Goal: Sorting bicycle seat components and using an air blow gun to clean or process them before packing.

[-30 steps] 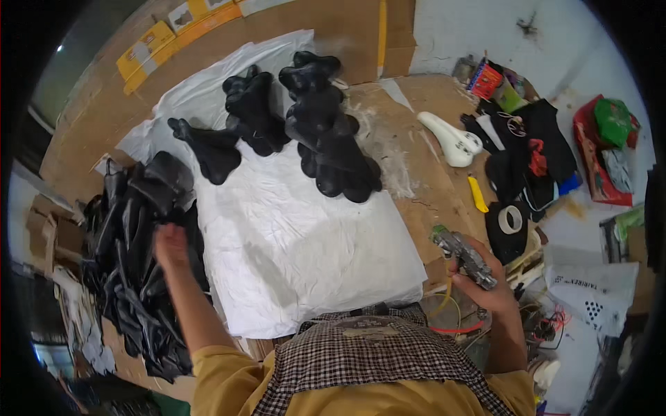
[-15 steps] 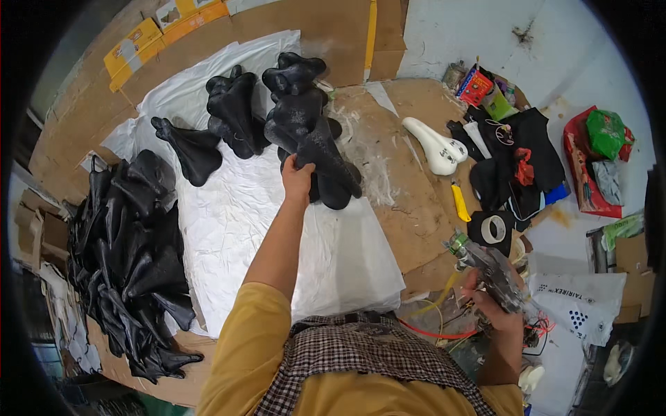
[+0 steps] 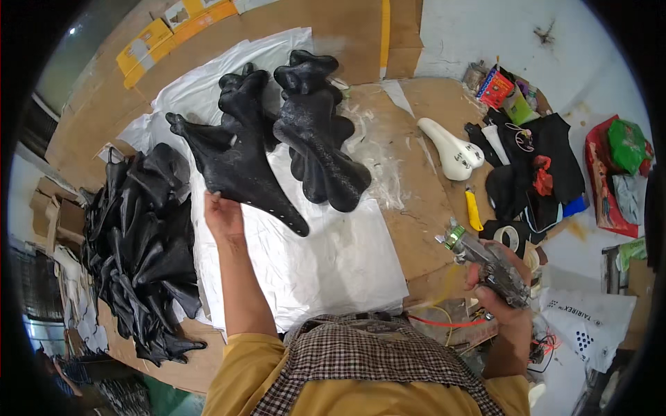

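Observation:
My left hand [image 3: 223,216] pinches the near edge of a black saddle cover [image 3: 243,166], thumb on top. Small holes run along that cover's edge toward its tip, and its far end overlaps other black pieces. To its right, a stack of black saddle-shaped pieces [image 3: 322,145] lies on a white sheet [image 3: 284,277]. Closed around a dirty spray gun [image 3: 489,263] with a green-ringed nozzle end, my right hand [image 3: 510,288] is at the right, above the bench's near edge. The nozzle end points up and left.
A large heap of black covers [image 3: 139,243] lies on the left. A white saddle [image 3: 449,149], a yellow-handled cutter [image 3: 474,209], a tape roll [image 3: 508,238] and black cloth [image 3: 558,152] are at right. An orange hose [image 3: 444,323] runs near my apron. Cardboard [image 3: 333,31] walls the far side.
My left hand has left the middle stack and moved left, where it now grips a black saddle cover by its edge. The spray gun stays in my right hand, slightly shifted.

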{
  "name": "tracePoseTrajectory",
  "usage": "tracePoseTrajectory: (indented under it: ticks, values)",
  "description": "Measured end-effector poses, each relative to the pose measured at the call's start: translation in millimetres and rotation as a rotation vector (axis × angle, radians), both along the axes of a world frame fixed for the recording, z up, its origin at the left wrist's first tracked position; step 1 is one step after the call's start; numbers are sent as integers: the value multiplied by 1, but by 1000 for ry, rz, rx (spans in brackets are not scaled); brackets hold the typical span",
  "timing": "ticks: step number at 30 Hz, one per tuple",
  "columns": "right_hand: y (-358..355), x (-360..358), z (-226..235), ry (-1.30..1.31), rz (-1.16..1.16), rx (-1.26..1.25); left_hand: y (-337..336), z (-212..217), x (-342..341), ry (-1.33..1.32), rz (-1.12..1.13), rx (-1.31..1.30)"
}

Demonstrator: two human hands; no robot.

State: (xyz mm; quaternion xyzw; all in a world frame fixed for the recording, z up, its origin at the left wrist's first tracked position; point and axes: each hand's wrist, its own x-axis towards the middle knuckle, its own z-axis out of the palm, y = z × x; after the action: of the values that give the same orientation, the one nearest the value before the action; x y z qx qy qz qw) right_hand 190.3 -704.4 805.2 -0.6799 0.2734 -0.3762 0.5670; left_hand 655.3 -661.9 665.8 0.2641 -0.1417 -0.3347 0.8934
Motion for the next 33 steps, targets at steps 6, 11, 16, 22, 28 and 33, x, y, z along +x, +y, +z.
tracePoseTrajectory:
  ticks: [6,11,16,22,28,33]
  values:
    - [-5,-34,-47,388,-47,176,-84,-59,-71,9,-182,168]
    - [14,-28,-41,267,-65,193,-137,-71,-118,-346,-114,556]
    - [17,-25,-48,219,-69,137,-137,-63,-147,-800,-198,570]
    - [15,-20,-60,269,-41,168,-91,-48,-136,-460,-297,360]
    - [19,-12,-66,306,-94,252,-14,-3,-15,-475,-91,501]
    - [23,-11,-69,299,-140,295,78,106,193,-34,472,92]
